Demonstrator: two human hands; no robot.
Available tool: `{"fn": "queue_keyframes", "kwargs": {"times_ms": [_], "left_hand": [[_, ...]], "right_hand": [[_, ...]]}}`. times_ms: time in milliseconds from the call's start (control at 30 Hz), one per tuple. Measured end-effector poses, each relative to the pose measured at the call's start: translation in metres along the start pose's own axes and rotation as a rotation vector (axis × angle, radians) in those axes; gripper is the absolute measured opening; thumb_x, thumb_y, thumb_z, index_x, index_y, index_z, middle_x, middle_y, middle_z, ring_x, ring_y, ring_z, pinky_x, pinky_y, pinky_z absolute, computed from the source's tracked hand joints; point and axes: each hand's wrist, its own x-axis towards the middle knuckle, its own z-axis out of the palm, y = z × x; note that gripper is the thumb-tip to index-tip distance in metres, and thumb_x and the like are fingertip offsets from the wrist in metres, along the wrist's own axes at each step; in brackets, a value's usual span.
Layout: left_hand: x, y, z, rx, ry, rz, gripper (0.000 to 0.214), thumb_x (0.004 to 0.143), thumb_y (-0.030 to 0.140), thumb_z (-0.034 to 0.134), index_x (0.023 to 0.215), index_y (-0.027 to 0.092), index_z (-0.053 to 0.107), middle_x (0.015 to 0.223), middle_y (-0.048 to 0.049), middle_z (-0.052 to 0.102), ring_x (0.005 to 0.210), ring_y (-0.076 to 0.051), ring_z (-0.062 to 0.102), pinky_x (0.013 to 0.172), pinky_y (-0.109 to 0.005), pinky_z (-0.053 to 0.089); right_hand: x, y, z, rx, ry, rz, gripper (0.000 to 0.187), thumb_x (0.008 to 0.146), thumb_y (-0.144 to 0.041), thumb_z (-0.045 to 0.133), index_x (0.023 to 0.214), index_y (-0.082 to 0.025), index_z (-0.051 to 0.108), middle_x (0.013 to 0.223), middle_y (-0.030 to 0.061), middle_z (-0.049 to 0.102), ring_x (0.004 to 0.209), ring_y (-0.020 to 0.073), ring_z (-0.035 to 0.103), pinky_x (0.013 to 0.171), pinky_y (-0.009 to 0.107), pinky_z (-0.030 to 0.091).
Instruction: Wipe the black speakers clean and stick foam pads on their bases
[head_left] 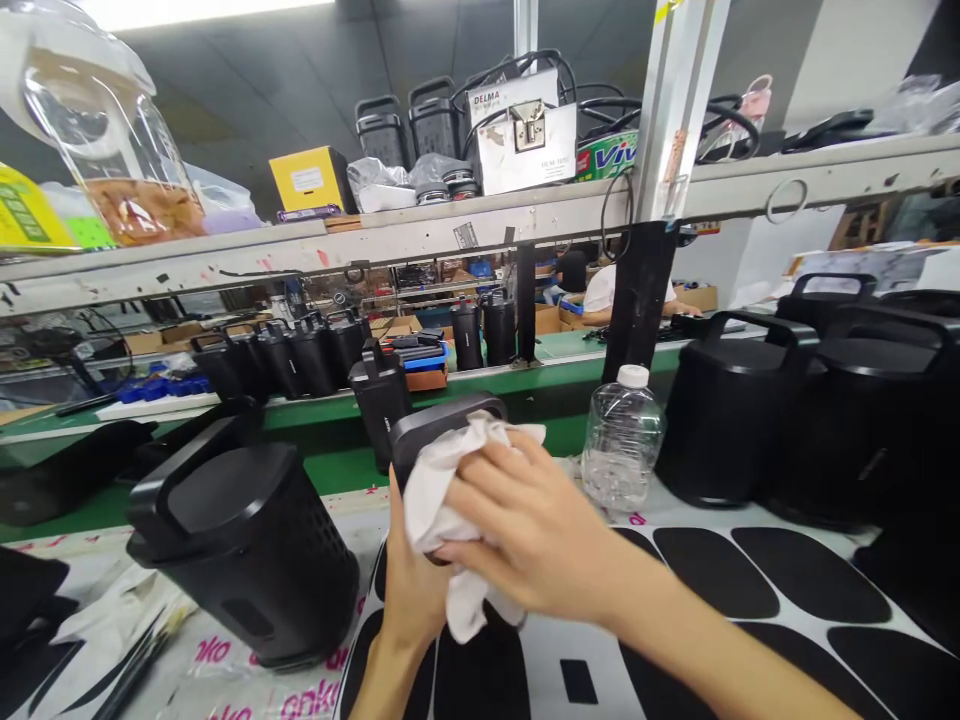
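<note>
Between my hands is a black portable speaker (442,422) with a rounded handle frame, tilted, its lower part hidden. My left hand (411,590) grips it from the left and below; most of those fingers are behind the speaker and the cloth. A crumpled white cloth (431,490) is bunched in my right hand (517,510), whose curled fingers press it against the speaker. One end of the cloth hangs below. Another black speaker (251,540) with a top handle stands tilted in view to the left. A clear plastic bottle (622,440) with a white cap stands to the right.
Several black speakers (735,410) stand at the right. A mat with black rounded shapes (712,570) covers the worktop. Above runs a shelf (420,228) holding a yellow box (313,180) and a glass jug (112,130). Brushes (142,650) lie at lower left. Another person's arm (600,315) shows behind.
</note>
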Motion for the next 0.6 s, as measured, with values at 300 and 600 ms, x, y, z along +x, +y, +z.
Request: {"fn": "queue_keyframes", "kwargs": {"times_ms": [300,600], "left_hand": [[-0.003,-0.007,-0.005,-0.164,-0.055,-0.079,0.105,0.064,0.036,0.079,0.151,0.018,0.023,0.133,-0.0147,0.061,0.118,-0.029,0.062,0.104,-0.044,0.047],[0.014,0.019,0.018,-0.085,0.139,-0.248,0.105,0.076,0.045,0.074,0.155,0.026,0.008,0.158,-0.0133,0.030,0.143,-0.029,0.036,0.119,-0.046,0.027]], "right_hand": [[-0.112,0.062,-0.034,0.044,-0.160,0.931,0.035,0.095,-0.046,0.043,0.071,-0.023,0.055,0.048,-0.0024,0.053,0.043,0.0153,0.049,0.044,0.027,0.036],[-0.119,0.024,-0.036,0.945,0.005,1.493,0.052,0.081,-0.066,0.059,0.107,-0.023,0.068,0.098,0.0068,0.073,0.091,0.0269,0.068,0.079,0.036,0.055]]}}
